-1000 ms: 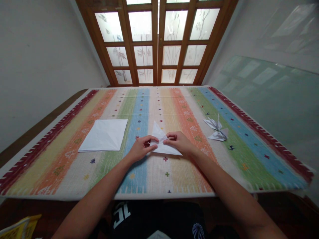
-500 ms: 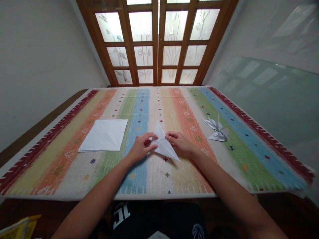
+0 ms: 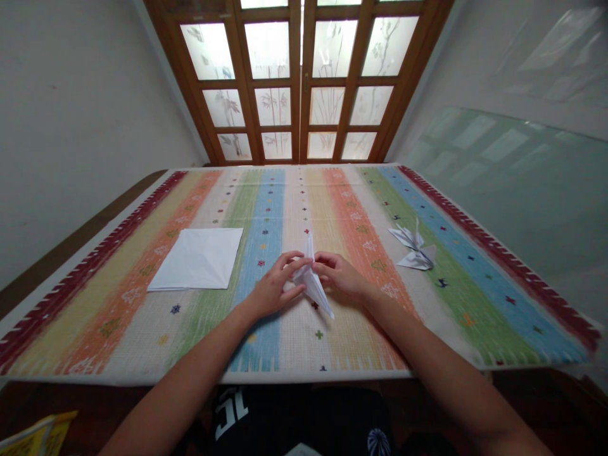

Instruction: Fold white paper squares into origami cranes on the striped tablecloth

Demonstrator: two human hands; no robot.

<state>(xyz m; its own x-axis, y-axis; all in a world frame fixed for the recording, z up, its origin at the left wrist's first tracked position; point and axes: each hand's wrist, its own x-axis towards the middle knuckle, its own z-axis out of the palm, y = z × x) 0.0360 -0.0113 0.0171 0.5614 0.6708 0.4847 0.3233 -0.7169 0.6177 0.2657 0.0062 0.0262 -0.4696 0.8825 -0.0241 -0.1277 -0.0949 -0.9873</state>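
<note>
A folded white paper shape point(image 3: 314, 286), long and pointed at both ends, is held just above the striped cloth near the middle of the table. My left hand point(image 3: 277, 284) pinches its left side with thumb and fingers. My right hand point(image 3: 340, 273) pinches its right side, fingers curled onto the fold. The paper stands nearly on edge between the two hands.
A stack of flat white sheets point(image 3: 198, 258) lies to the left on the striped cloth point(image 3: 142, 304). A finished folded paper figure point(image 3: 414, 248) sits to the right. Wooden glazed doors stand behind the table. A glass panel leans at the right. Yellow paper lies low at the left.
The paper shape has been turned from lying flat and wide to nearly on edge and narrower. Both hands have drawn closer together around it.
</note>
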